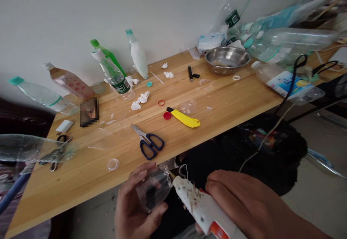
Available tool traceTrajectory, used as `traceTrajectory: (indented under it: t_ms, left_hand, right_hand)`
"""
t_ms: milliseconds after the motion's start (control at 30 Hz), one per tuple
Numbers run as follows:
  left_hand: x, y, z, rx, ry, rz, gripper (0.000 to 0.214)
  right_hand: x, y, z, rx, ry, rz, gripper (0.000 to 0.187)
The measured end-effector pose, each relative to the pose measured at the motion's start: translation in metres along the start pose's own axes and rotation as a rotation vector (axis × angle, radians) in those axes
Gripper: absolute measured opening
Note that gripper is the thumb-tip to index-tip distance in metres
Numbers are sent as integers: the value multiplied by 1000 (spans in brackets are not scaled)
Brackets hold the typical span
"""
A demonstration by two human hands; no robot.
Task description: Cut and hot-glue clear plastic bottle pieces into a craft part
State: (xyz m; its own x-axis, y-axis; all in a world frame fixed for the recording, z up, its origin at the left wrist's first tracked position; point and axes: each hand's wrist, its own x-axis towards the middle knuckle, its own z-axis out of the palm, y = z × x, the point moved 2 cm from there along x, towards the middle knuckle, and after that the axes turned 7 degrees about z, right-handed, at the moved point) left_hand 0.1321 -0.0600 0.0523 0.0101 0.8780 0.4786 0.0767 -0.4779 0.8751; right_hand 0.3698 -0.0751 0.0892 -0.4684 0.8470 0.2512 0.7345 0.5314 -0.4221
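Note:
Below the table's front edge, my left hand [135, 206] grips a clear plastic bottle piece [154, 192], its fingers round the sides and its open rim facing right. My right hand [235, 195] is wrapped round a white hot glue gun [200, 206] with an orange part, its body spattered with dried glue. The gun's metal nozzle touches or nearly touches the rim, where clear glue and a thin strand show. Just beyond on the table lie scissors [148, 143] with dark blue handles, and a yellow utility knife [185, 118] beside a red cap [167, 116].
Several plastic bottles [112, 73] stand along the wall at left, with more heaped at the right. A steel bowl [227, 60] sits at the back. Crumpled tissue [140, 100] and plastic scraps lie about. A pale cord [267, 143] hangs over a black bag [287, 156].

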Motion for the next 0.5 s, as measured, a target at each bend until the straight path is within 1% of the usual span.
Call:
traceTrajectory:
  t_ms: [100, 167, 300, 500]
  left_hand:
    - [0, 1, 0, -47, -29, 5, 60]
    - [0, 1, 0, -68, -45, 35, 59]
    - [1, -1, -2, -68, -88, 82, 58]
    - [1, -2, 0, -91, -113, 51, 59]
  right_hand:
    - [0, 0, 0, 33, 0, -2, 27]
    - [0, 0, 1, 38, -10, -2, 27]
    - [0, -2, 3, 9, 15, -14, 24]
    - [2, -3, 1, -59, 60, -26, 26]
